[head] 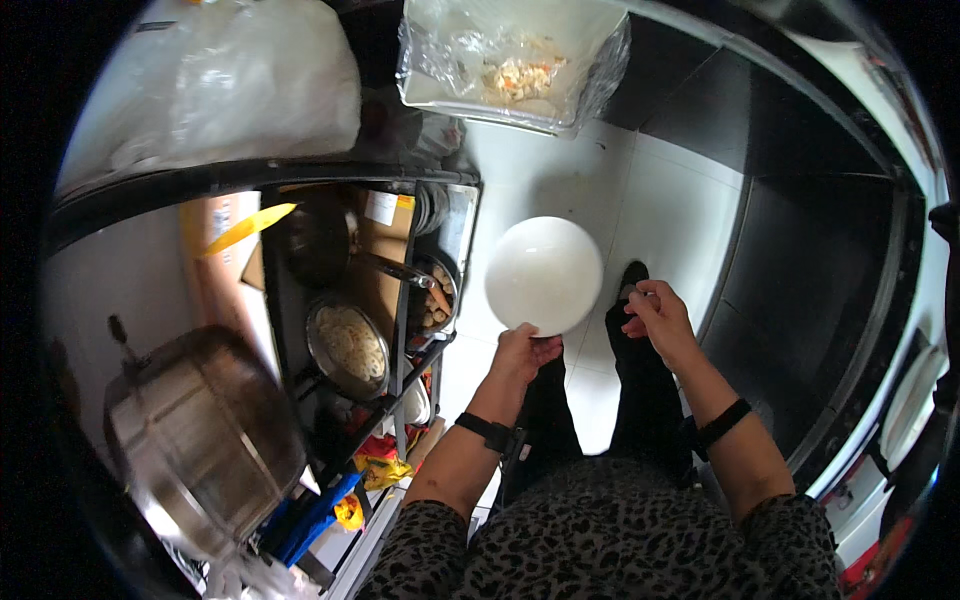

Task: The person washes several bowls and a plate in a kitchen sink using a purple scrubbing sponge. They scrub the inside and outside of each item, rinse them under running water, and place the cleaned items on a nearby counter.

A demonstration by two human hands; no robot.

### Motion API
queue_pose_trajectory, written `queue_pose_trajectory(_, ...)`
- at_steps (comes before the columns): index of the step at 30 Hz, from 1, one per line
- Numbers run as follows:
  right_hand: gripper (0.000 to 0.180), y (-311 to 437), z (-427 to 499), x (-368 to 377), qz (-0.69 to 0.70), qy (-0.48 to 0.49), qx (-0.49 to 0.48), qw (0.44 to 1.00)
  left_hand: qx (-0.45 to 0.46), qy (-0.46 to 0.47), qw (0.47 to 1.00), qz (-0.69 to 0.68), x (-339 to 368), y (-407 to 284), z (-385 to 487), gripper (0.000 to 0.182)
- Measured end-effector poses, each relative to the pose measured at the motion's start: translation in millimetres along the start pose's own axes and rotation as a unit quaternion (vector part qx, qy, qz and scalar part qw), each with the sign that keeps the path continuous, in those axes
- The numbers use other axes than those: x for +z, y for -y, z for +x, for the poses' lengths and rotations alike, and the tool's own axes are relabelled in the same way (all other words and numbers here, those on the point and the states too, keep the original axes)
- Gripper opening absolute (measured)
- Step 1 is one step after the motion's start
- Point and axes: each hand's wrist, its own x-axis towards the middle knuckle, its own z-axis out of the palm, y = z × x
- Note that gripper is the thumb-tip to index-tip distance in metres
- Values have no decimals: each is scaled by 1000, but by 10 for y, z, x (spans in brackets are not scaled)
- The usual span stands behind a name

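A round white dish (544, 276), a plate or shallow bowl, is held out over the tiled floor. My left hand (523, 352) grips it by the near rim, with the thumb on top and the fingers underneath. To the right of the dish and apart from it is my right hand (660, 321). Its fingers are loosely bent with gaps between them, and nothing shows in them. Beyond the dish stands a bin (487, 120) lined with clear plastic, with food scraps (521, 79) at its bottom.
On the left, a black-framed rack (442, 178) holds a metal bowl of pale food (349, 349), a pan (322, 236) and a cardboard box (386, 255). A large metal pot (217, 427) stands nearer. Dark panels (814, 255) line the right side.
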Motion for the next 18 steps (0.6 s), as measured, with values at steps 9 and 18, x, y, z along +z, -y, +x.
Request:
queue_pose_trajectory(9, 18, -837, 822, -113, 16, -82, 33, 996, 79, -46, 938, -334, -1078, -516, 1866, 36)
queue_pose_trajectory(18, 15, -1530, 1226, -145, -20, -73, 75, 994, 329, -12, 868, -372, -1366, -1286, 2732, 29)
